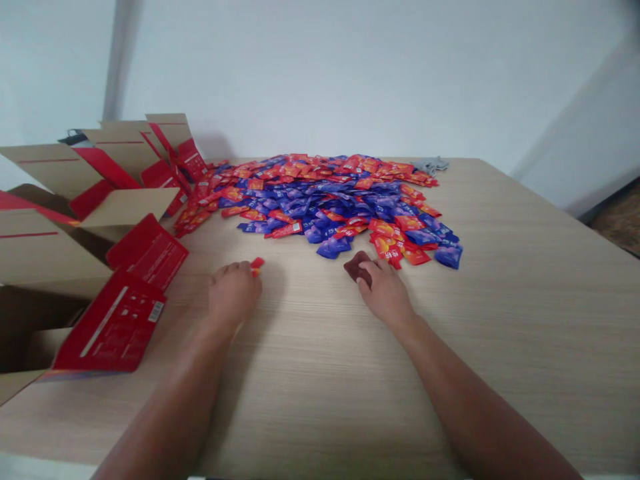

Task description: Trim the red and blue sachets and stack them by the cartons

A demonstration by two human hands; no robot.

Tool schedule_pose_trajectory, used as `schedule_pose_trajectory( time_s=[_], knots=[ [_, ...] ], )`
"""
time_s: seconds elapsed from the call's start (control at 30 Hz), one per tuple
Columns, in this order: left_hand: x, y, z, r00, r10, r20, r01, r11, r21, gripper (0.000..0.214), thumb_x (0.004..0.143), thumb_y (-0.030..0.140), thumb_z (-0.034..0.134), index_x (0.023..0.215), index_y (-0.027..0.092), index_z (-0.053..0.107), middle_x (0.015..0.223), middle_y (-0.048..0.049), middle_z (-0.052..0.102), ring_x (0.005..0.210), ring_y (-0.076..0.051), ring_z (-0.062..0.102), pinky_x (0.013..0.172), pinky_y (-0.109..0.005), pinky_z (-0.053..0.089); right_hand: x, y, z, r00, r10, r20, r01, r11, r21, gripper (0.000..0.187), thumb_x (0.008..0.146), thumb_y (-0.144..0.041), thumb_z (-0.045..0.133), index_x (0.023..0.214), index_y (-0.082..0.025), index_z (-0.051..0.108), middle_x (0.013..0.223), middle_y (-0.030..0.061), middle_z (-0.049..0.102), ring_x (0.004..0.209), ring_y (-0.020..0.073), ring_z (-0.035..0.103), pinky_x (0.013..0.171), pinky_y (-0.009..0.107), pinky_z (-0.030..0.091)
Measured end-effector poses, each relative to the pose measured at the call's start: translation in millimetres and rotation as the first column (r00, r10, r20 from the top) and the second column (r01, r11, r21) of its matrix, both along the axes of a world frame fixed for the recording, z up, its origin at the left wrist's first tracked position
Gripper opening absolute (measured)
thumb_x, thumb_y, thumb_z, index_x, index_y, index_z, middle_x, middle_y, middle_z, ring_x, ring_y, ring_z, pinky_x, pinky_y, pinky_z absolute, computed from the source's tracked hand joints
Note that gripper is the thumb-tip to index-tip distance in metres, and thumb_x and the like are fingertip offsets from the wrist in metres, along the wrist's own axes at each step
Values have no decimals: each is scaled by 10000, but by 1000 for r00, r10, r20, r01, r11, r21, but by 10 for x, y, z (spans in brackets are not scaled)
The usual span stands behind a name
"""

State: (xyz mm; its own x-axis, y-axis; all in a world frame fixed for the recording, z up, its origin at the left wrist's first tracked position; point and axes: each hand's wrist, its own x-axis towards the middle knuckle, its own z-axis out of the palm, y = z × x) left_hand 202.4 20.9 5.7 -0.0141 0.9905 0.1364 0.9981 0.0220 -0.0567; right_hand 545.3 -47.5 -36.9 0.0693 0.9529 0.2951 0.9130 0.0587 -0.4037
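Note:
My left hand (234, 292) is closed around a small red and orange packet (257, 265), whose end sticks out past the fingers, over the left part of the table. Further right, my right hand (386, 291) has its fingers on a flat, dark brownish-red packet (356, 266) at the near edge of a wide pile. The pile is made of many red-orange packets (387, 241) and blue-purple packets (334, 247). Most of what lies inside the left fist is hidden.
Open cardboard boxes with red printed flaps (123, 327) stand along the left side, their flaps leaning over the table (320, 373). A crumpled grey item (431, 165) lies at the back right. Behind the table rises a pale wall (340, 80).

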Motion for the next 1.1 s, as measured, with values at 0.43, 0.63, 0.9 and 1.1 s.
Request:
schedule_pose_trajectory(
  time_s=[0.43,0.63,0.9,1.1],
  knots=[
    [1483,510,-211,911,-227,344,238,971,10,586,924,708,633,1194,196,727,1311,-184,706,1263,-355,641,1024,-417,519,6,13,-41,1000,3,-1,-3,1000,18,371,984,-262,630,1348,-206,682,1313,145,655,1219,312,631,1094,454,509],
    [1521,670,-255,871,-100,481,165,982,-94,606,787,681,802,1128,195,682,1188,-169,756,1132,-343,705,890,-383,505,21,27,-59,1000,11,-12,-11,1000,14,363,979,-268,626,1334,-213,684,1305,148,651,1212,317,634,1087,468,517],
    [1235,624,-253,714,-89,694,177,983,-56,346,821,412,809,1047,176,696,1024,-86,772,910,-241,693,777,-323,477,2,1,-4,1000,6,-25,-5,1000,14,335,979,-272,629,1305,-225,692,1275,136,649,1174,310,647,1047,451,525],
    [854,205,-124,685,-37,727,179,977,-120,239,881,376,685,974,162,738,869,-37,755,777,-192,660,667,-289,438,3,9,-9,1000,1,-26,-1,1000,14,304,970,-261,638,1265,-222,699,1253,128,650,1159,301,644,1038,441,527]
  ],
)
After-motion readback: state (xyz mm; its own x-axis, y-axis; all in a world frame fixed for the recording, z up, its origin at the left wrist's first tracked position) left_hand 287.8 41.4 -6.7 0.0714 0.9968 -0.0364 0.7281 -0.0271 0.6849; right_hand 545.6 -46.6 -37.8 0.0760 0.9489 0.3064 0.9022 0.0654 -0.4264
